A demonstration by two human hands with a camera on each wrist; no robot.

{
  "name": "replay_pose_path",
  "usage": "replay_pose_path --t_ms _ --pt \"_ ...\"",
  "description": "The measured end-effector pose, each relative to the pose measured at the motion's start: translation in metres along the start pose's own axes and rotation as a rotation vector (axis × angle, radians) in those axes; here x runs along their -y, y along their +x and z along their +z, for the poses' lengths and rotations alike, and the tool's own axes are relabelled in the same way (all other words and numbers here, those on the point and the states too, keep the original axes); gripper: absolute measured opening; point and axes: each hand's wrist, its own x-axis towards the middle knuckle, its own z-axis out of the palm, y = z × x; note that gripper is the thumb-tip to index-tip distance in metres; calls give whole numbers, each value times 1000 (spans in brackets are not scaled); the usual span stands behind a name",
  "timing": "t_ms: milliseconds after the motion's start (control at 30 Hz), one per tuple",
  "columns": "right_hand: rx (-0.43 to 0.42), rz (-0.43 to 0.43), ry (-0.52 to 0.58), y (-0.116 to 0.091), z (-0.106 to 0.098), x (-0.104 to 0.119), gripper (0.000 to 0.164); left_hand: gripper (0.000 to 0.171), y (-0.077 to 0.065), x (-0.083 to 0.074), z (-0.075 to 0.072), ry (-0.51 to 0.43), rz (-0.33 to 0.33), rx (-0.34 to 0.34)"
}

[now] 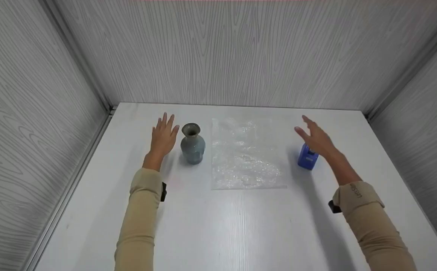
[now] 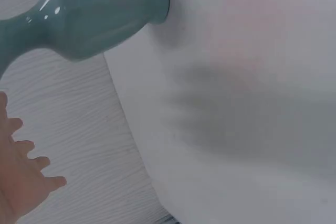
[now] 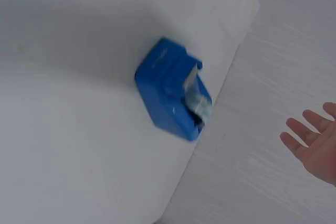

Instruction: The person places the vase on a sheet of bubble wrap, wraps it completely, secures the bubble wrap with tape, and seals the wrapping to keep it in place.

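Observation:
A blue-green glazed vase (image 1: 193, 148) stands upright on the white table, left of centre. My left hand (image 1: 162, 137) hovers just to its left with fingers spread, holding nothing; the left wrist view shows the vase (image 2: 105, 11) beyond the raised fingers. Right of the middle sits a blue tape dispenser (image 1: 307, 160) with a roll of tape visible in the right wrist view. My right hand (image 1: 317, 140) is above it, partly covering it in the head view, its fingers extended and nothing in its grasp. Between the two things lies a flat transparent plastic bag (image 1: 244, 154).
The white table (image 1: 210, 229) meets a grey wood-grain panel (image 1: 233, 52) at its back edge. Similar panels stand on the left and right sides. Both arms reach forward over the table in beige sleeves (image 1: 137, 226).

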Motion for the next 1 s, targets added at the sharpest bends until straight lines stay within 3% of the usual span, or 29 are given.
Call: replay_pose_path --t_ms 133,200,267,400,533,733,800,867,1000 --pt "42 10 358 0 57 36 60 47 -12 3 22 -424 -39 -69" --pt "109 36 566 0 87 56 55 44 -16 3 31 -564 -42 -99" --pt "200 94 775 -1 117 75 54 46 -20 0 39 -634 -22 -117" --pt "391 224 1018 -6 168 110 59 58 -25 -5 55 -617 3 -103" --pt "490 383 1223 -9 208 136 64 73 -27 -11 69 -573 -35 -97" --pt "469 801 1931 7 242 164 77 71 -23 -20 79 -605 -74 -214" --pt "457 909 2099 13 246 170 79 67 -21 -24 81 -610 -76 -253" --pt "453 983 2198 17 248 176 80 62 -19 -25 82 -613 -71 -282" --pt "424 1039 2257 23 248 189 80 53 -20 -26 83 -618 -61 -319"
